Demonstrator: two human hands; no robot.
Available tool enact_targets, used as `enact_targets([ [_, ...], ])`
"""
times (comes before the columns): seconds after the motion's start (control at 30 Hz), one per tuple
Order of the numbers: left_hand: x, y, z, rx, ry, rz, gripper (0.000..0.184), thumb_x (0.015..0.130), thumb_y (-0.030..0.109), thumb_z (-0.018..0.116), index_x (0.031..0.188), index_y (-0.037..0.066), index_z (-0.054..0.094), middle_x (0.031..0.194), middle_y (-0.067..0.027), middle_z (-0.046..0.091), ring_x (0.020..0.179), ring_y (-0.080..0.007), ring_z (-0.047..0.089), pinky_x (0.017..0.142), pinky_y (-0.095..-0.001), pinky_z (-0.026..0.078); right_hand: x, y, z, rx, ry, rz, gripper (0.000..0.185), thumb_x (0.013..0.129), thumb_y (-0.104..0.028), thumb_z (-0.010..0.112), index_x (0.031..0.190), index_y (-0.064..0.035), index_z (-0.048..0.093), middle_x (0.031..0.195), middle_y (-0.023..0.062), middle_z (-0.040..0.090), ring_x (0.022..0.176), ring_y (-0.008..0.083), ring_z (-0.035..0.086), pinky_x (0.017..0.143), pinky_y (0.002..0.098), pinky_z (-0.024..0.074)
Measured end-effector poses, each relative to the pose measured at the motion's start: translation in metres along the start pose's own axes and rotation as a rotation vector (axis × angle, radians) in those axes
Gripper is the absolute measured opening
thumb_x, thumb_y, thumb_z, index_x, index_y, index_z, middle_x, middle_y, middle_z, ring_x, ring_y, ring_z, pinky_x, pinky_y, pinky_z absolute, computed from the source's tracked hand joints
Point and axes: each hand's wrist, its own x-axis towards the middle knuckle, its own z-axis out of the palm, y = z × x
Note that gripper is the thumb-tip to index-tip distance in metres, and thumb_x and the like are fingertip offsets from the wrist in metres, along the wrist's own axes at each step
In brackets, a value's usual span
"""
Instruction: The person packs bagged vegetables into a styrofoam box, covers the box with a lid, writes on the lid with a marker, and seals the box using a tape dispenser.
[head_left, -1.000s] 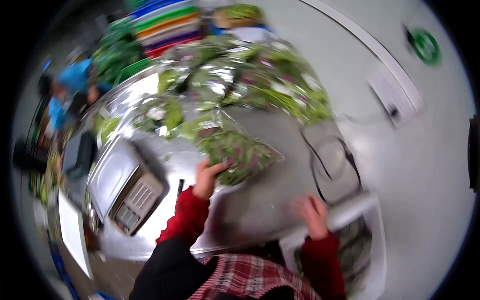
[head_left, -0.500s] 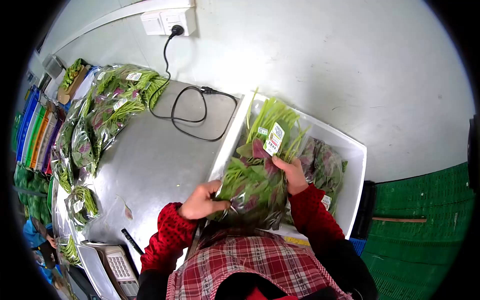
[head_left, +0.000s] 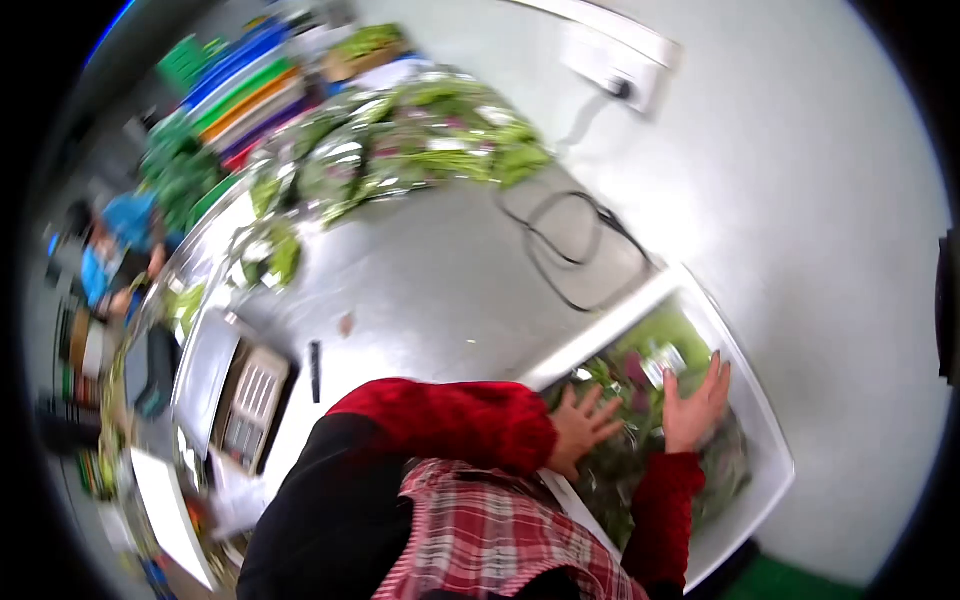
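A clear bag of amaranth [head_left: 640,385], green with purple-red leaves and a white label, lies in a white foam box [head_left: 772,440]. My left hand [head_left: 585,430] is over the bag near the box's left wall, its fingers spread. Beside the label, my right hand [head_left: 698,405] is open too, fingers apart, over or on the greens. Whether either palm presses on the bag I cannot tell. More bagged leaves, partly hidden by my right forearm, fill the lower part of the box.
Several bags of amaranth [head_left: 400,145] are heaped along the steel table's far side. A black cable [head_left: 560,260] is coiled near the box. A scale [head_left: 255,400] and a black marker-like stick [head_left: 315,372] are at left. A person in blue [head_left: 125,245] is farther off.
The bag of amaranth went from between my hands down into the foam box, and both hands opened. My view swung left, so the table and box appear shifted and turned.
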Motion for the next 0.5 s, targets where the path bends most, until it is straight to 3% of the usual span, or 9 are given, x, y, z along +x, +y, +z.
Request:
enact_targets([
  [0.07,0.013,0.006,-0.003,0.017,-0.154,-0.096,0.126,0.059,0.058,0.080,0.153,0.015,0.010,0.158,-0.0193,0.000,0.142,-0.0488,0.006,0.101,-0.0736,0.025,0.009,-0.018,0.031,-0.063,-0.120,-0.110,0.087,0.071,-0.047,0.076,0.143,-0.0154,0.039,0.148,0.0227,0.030,0.135,0.0409,0.029,0.107,0.0573,0.0261],
  [0.2,0.038,0.000,0.015,-0.049,-0.147,-0.093,0.103,0.066,0.052,0.076,0.146,0.015,0.024,0.148,-0.0171,0.020,0.133,-0.0440,0.024,0.099,-0.0623,0.032,-0.006,-0.012,0.075,-0.270,-0.281,-0.145,0.087,0.073,-0.055,0.071,0.144,-0.0193,0.039,0.153,0.0206,0.023,0.140,0.0416,0.019,0.108,0.0624,0.0198],
  [0.33,0.035,-0.024,0.027,-0.229,-0.037,0.082,0.081,0.073,0.046,0.072,0.139,0.015,0.038,0.138,-0.0148,0.039,0.123,-0.0392,0.042,0.098,-0.0509,0.040,-0.013,0.008,0.102,-0.272,-0.311,-0.187,0.084,0.074,-0.057,0.069,0.144,-0.0187,0.040,0.153,0.0195,0.022,0.141,0.0412,0.018,0.107,0.0629,0.0195],
  [0.4,0.014,-0.047,0.010,-0.561,0.127,0.268,0.070,0.077,0.043,0.069,0.136,0.015,0.045,0.134,-0.0137,0.049,0.118,-0.0368,0.051,0.097,-0.0453,0.044,-0.004,0.013,0.092,-0.285,-0.386,-0.178,0.084,0.075,-0.055,0.070,0.143,-0.0159,0.041,0.152,0.0213,0.025,0.140,0.0424,0.020,0.108,0.0609,0.0208],
  [0.43,-0.010,-0.067,-0.006,-0.674,0.312,0.215,0.065,0.078,0.042,0.068,0.134,0.015,0.048,0.131,-0.0131,0.054,0.116,-0.0356,0.055,0.097,-0.0424,0.046,-0.001,0.017,0.085,-0.213,-0.398,-0.234,0.087,0.075,-0.055,0.070,0.144,-0.0104,0.040,0.150,0.0234,0.027,0.138,0.0434,0.024,0.110,0.0559,0.0234],
  [0.47,-0.045,-0.096,-0.026,-0.714,0.531,-0.025,0.062,0.079,0.041,0.069,0.131,0.011,0.052,0.121,-0.0170,0.060,0.105,-0.0332,0.062,0.090,-0.0411,0.050,-0.001,0.017,0.074,-0.135,-0.379,-0.197,0.084,0.076,-0.047,0.072,0.143,-0.0077,0.039,0.148,0.0247,0.030,0.136,0.0421,0.029,0.109,0.0536,0.0258],
  [0.5,-0.064,-0.141,-0.016,-0.704,0.854,-0.251,0.053,0.080,0.040,0.068,0.121,0.009,0.059,0.121,-0.0160,0.060,0.105,-0.0319,0.062,0.084,-0.0419,0.052,-0.004,0.014,0.063,-0.058,-0.362,-0.154,0.082,0.077,-0.040,0.074,0.143,-0.0051,0.039,0.146,0.0259,0.033,0.134,0.0408,0.033,0.109,0.0512,0.0282],
])
